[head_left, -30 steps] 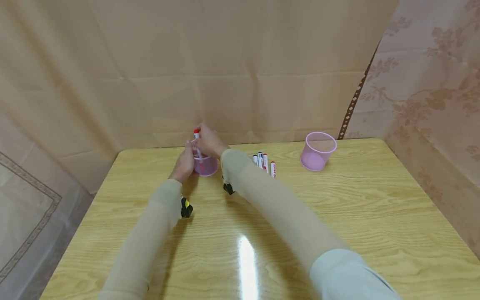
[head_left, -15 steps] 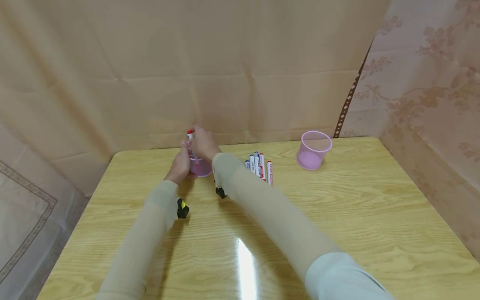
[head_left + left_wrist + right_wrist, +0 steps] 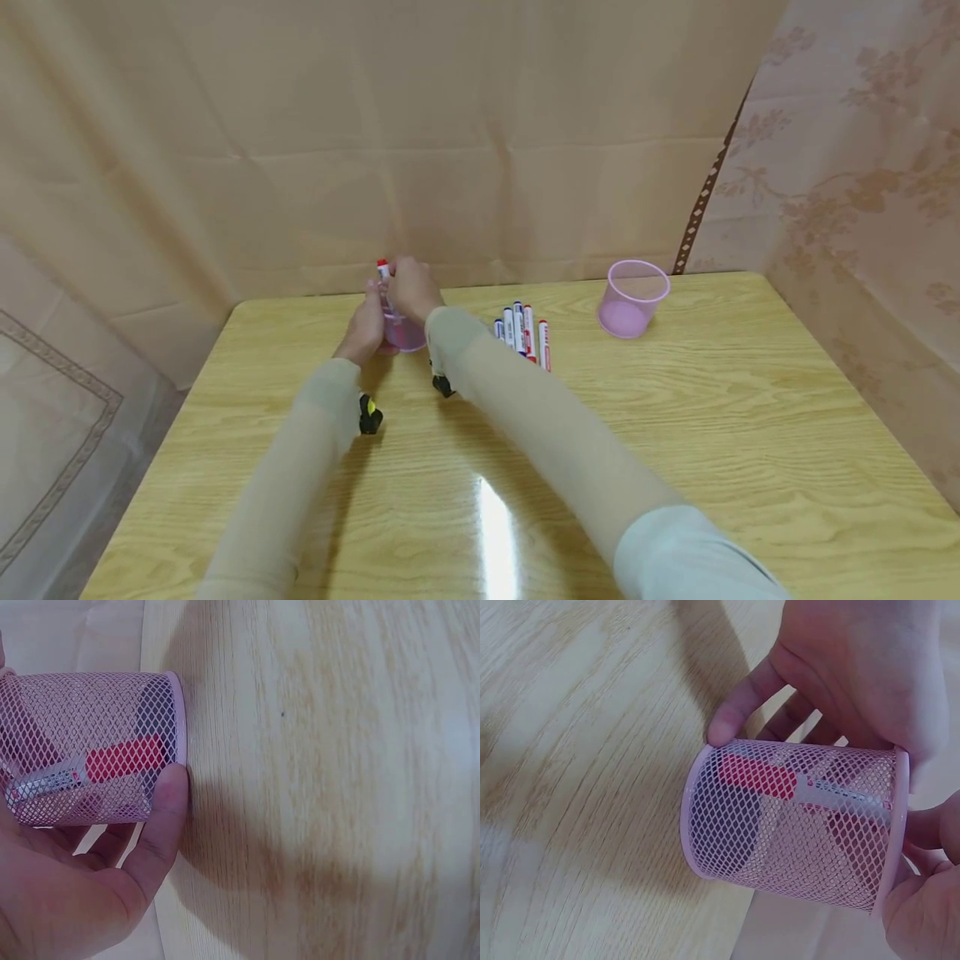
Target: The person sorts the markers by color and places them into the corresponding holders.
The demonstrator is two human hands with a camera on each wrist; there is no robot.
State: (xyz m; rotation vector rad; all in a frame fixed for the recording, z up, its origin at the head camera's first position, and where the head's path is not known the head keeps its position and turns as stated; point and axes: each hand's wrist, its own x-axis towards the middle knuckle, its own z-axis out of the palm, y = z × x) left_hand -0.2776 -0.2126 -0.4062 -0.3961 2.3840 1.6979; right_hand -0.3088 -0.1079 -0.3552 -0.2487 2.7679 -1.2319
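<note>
A pink mesh pen cup (image 3: 90,795) stands on the wooden table, its base at the tabletop. My left hand (image 3: 363,327) holds it from the left, one fingertip low by the base rim and the palm near the upper rim. One white marker (image 3: 383,267) leans inside; its red cap (image 3: 757,775) is down by the base and its red end shows above the rim. My right hand (image 3: 414,292) has curled fingers at the cup's upper rim, thumb (image 3: 901,896) against the rim and another finger overlapping where the marker comes out.
Several white markers (image 3: 518,329) with red or blue ends lie to the right of the cup, partly behind my right forearm. A second pink mesh cup (image 3: 630,317) stands farther right. Behind the table's back edge hangs a beige curtain (image 3: 450,167).
The marker leans slightly further left, and my right hand has come down a little beside it. The whole head view shifts slightly. My left hand stays on the cup.
</note>
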